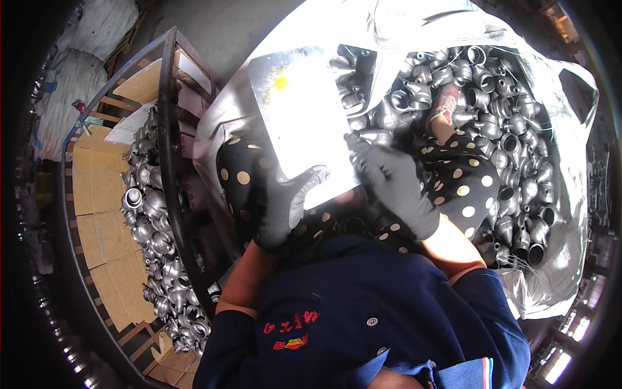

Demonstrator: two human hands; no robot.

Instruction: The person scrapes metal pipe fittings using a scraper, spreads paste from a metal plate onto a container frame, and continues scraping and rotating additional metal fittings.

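One flat rectangular glare-bleached sheet (308, 133), yellow spot up top, sits over the person's lap. Left grey-gloved hand (285, 204): grip closed on its near-left corner, thumb on top. Right grey-gloved hand (396, 185): fingers half curled at its right edge; can't tell if that grip has hold. Navy shirt (337, 285): red lettering, one emblem. One white woven sack (567, 188), one dark metal-framed crate (170, 123), both with uncountably many grey metal fittings (510, 144).

Harsh light is bleaching the flat sheet (304, 123) and white bag (427, 31), while fisheye distortion is curving the dim edges.
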